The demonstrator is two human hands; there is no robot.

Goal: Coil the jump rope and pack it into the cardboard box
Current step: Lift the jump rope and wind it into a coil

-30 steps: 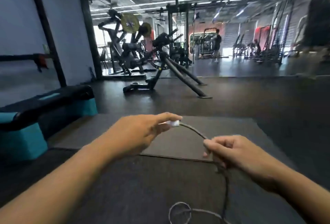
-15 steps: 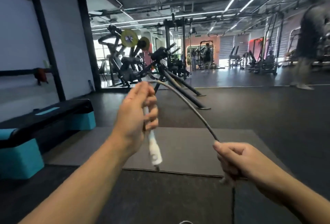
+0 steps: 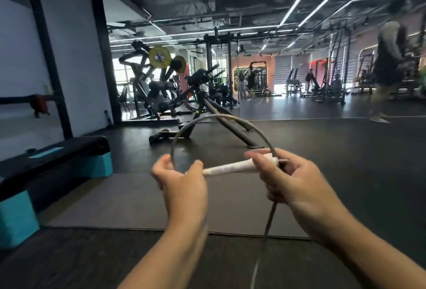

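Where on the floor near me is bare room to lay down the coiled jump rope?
The grey mat ahead is bare between the teal step platform on the left and the black floor on the right. Beyond its far edge the weight machine crowds the floor. Slack rope hangs under the right hand.

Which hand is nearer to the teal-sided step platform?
Left. The left hand holds the white handle's end, closest to the step platform at far left; the right hand grips handle and rope farther right.

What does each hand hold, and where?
Left hand pinches the white handle's free end; right hand grips its rope end, along with the rope.
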